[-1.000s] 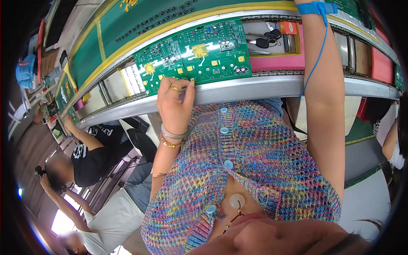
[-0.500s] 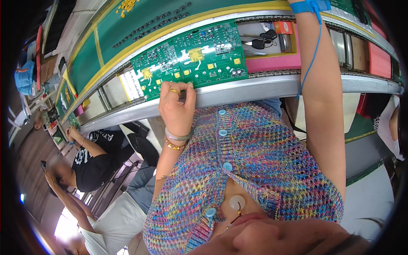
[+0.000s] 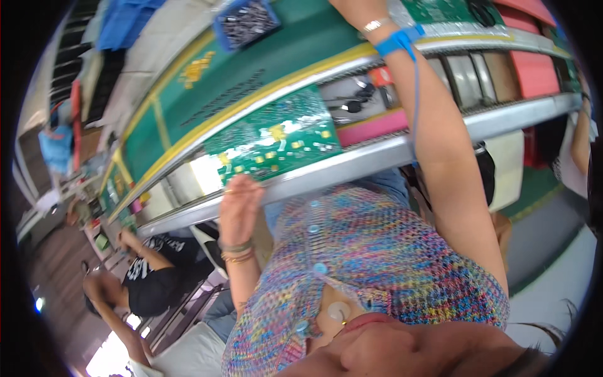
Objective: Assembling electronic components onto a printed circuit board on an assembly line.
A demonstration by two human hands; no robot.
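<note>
Circuit board [image 3: 270, 141], green with yellow patches: lying flat between the metal rails [image 3: 364, 157], to the left of a bunch of keys [image 3: 355, 103]. Lowering the left hand [image 3: 239, 210] away from the near edge, no longer pinching there as half a second earlier; hovering beside the near rail with fingers pointing up, blurring too much for telling light contact from a narrow gap, or for telling whether gripping anything. Bringing the right hand [image 3: 361, 7] partly into the top of the view, showing more than a moment ago, just past the blue wrist strap [image 3: 400, 41] and its cord [image 3: 416, 103]; hiding the fingers beyond the picture's edge, so leaving no way of telling a grip from loose fingers. Keeping the hands well apart, extending the right one over the green worktop [image 3: 301, 41], to the right of a blue bin [image 3: 220, 32] holding small parts [image 3: 246, 26]. Apparently releasing the board's edge and shifting from fingertip work there to reaching across, judging by both changes together. Displaying white lettering [image 3: 139, 269] on a co-worker's dark shirt [image 3: 147, 292], leaving it unreadable through blur; showing no legible label or brand on the board, smearing its fine markings likewise.
</note>
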